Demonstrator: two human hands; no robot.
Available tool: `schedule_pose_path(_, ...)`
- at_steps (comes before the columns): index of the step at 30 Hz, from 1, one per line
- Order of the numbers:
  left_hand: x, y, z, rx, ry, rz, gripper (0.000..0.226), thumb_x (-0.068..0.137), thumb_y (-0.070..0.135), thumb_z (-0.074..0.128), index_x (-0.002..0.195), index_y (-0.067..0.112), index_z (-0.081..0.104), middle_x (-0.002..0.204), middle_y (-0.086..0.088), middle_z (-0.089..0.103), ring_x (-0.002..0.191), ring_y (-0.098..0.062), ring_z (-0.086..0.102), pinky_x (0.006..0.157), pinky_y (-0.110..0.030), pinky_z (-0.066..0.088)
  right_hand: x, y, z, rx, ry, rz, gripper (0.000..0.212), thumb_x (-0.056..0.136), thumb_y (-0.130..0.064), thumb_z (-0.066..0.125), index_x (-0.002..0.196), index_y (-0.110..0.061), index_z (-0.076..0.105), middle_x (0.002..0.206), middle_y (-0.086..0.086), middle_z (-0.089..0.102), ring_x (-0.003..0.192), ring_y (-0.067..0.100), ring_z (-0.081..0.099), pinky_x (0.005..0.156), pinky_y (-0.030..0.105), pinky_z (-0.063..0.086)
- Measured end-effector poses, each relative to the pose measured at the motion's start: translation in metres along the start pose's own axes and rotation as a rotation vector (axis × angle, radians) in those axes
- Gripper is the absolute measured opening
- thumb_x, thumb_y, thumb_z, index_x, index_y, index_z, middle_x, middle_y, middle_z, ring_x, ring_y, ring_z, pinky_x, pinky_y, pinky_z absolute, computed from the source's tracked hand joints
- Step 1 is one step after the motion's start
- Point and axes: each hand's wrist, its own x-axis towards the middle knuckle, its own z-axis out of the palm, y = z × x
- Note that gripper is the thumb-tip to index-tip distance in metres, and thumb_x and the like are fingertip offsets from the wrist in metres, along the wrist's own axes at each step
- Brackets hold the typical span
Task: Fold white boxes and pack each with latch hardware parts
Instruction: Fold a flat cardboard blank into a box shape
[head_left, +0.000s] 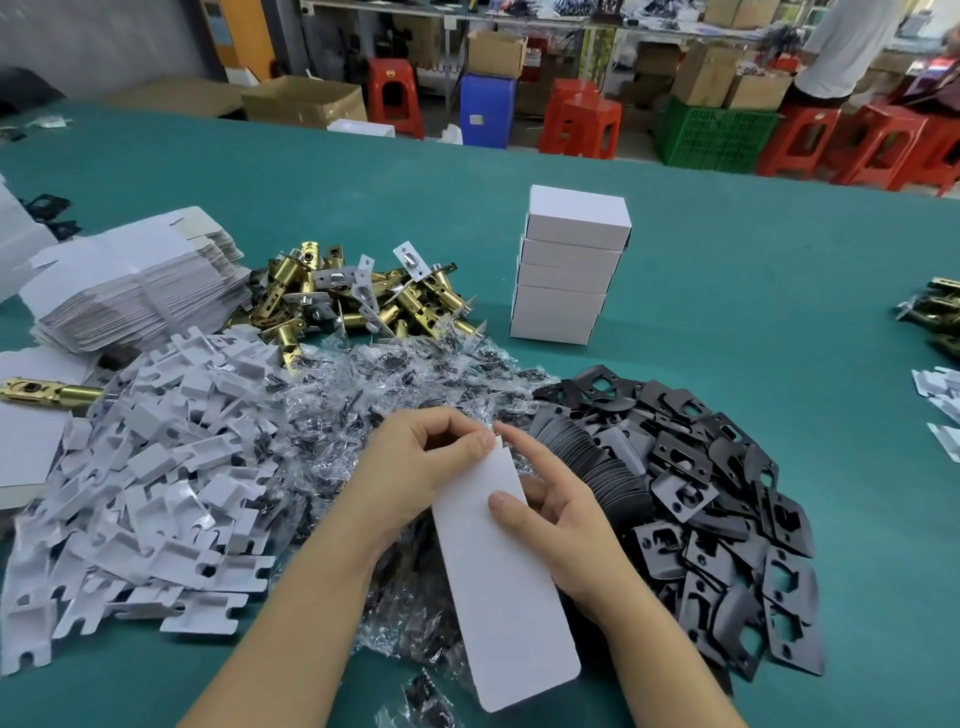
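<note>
I see a green table (727, 291) in a workshop, with red stools (582, 127) and cartons (306, 101) behind it. Low and centre, I hold a flat white box (498, 566) over the heaps, long edge running toward me, tilted. My left hand (415, 467) pinches its far top corner, fingers curled tight; my right hand (561, 514) grips the right edge, thumb pressed on the face, forefinger stretched to the top. Under it lie clear screw bags (374, 395); black plates (727, 519) lie just right, white inserts (156, 467) left. Beyond are brass latches (363, 301), a blank stack (135, 291) and five closed boxes (569, 270) stacked upright. Bare cloth shows right of that pile and along the near edge.
</note>
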Motion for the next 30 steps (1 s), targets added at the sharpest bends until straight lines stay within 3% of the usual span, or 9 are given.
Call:
schedule_pose_path(8,0.000,0.001,-0.005,-0.074,-0.075,-0.037,0.017,0.082,0.030,0.078,0.083,0.013,0.078,0.083,-0.001,0.075,0.069,-0.013,0.068,0.058,-0.020,0.051,-0.001,-0.003,-0.004,0.119,-0.028,0.037,0.057,0.085,-0.032,0.075,0.139,-0.042,0.058,0.104,0.014,0.077,0.087,0.030,0.076,0.069,0.040,0.061)
schedule_pose_path(15,0.001,0.002,-0.007,-0.051,-0.085,-0.068,0.015,0.086,0.027,0.081,0.085,0.012,0.078,0.088,-0.012,0.075,0.073,-0.018,0.068,0.062,-0.026,0.053,0.000,-0.005,-0.006,0.140,-0.032,0.095,0.053,0.090,-0.018,0.065,0.141,-0.029,0.056,0.096,0.013,0.077,0.078,0.026,0.075,0.064,0.034,0.060)
schedule_pose_path(22,-0.001,0.007,-0.011,-0.072,-0.094,-0.083,0.023,0.074,0.032,0.080,0.088,0.013,0.082,0.092,-0.016,0.076,0.076,-0.020,0.069,0.066,-0.026,0.054,0.000,-0.005,-0.007,0.160,-0.048,0.108,0.049,0.091,-0.022,0.068,0.136,-0.040,0.062,0.100,0.017,0.074,0.082,0.029,0.074,0.067,0.037,0.061)
schedule_pose_path(26,-0.003,0.006,-0.009,-0.038,-0.084,-0.072,0.022,0.083,0.038,0.076,0.088,0.017,0.082,0.089,-0.009,0.077,0.076,-0.020,0.071,0.066,-0.028,0.054,0.000,-0.004,-0.005,0.119,-0.016,0.077,0.050,0.087,-0.029,0.072,0.135,-0.040,0.062,0.101,0.014,0.076,0.085,0.029,0.074,0.070,0.040,0.061)
schedule_pose_path(30,-0.004,0.007,-0.003,-0.069,-0.106,-0.067,0.030,0.092,0.048,0.063,0.107,0.029,0.080,0.104,-0.005,0.077,0.095,-0.028,0.072,0.079,-0.032,0.056,0.001,-0.005,-0.005,0.140,0.077,0.024,0.049,0.081,-0.034,0.075,0.129,-0.038,0.065,0.103,0.016,0.076,0.083,0.031,0.074,0.068,0.043,0.061)
